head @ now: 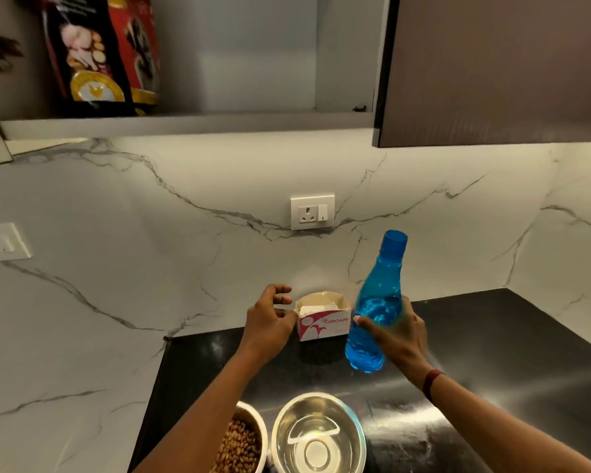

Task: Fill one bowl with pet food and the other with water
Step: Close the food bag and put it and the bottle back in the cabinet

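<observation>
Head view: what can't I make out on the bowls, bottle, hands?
- Kibble bowl: left forearm covers its left side; bottom edge cuts it.
- Water bowl: near rim cut by bottom edge.
- Blue bottle: blurred, capped or not unclear.
- Left hand: palm turned away, contents hidden.

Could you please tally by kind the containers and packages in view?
Bowls: 2, kibble bowl and water bowl
Bottles: 1, blue bottle
Boxes: 1, tissue box
Bags: 1, pet food bag
Total: 5

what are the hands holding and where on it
The right hand grips the bottle round its lower body; the left hand, by the box, holds nothing.
</observation>
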